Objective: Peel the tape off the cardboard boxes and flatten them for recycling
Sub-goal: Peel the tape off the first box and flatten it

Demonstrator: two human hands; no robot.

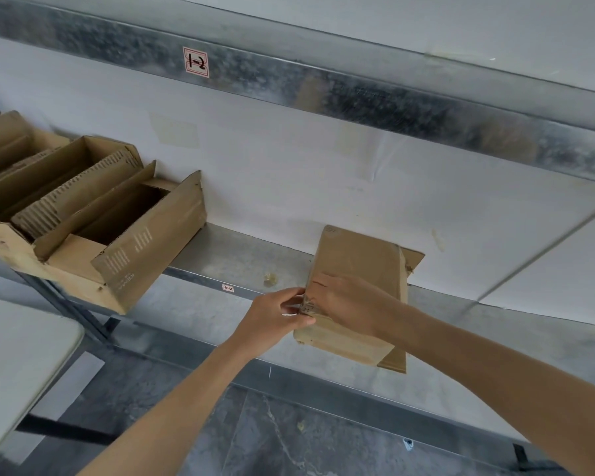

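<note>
Metal shelf (pixel 227 252), creased brown box (pixel 358 259) overhanging edge, left hand (pixel 272 317) pinching tape (pixel 308 305)

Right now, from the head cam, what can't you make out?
Head view only:
- Tape on the small box: mostly covered by the fingers of the left hand and the right hand; peel progress unclear.
- Open boxes at left: cut off by the frame's left edge.
- Print on the nearest open box: too small to read.
- Scrap on the shelf: too small to identify.

Galvanised metal shelf (pixel 227 255) against white wall (pixel 289 166), grey floor (pixel 289 441) below.
</note>
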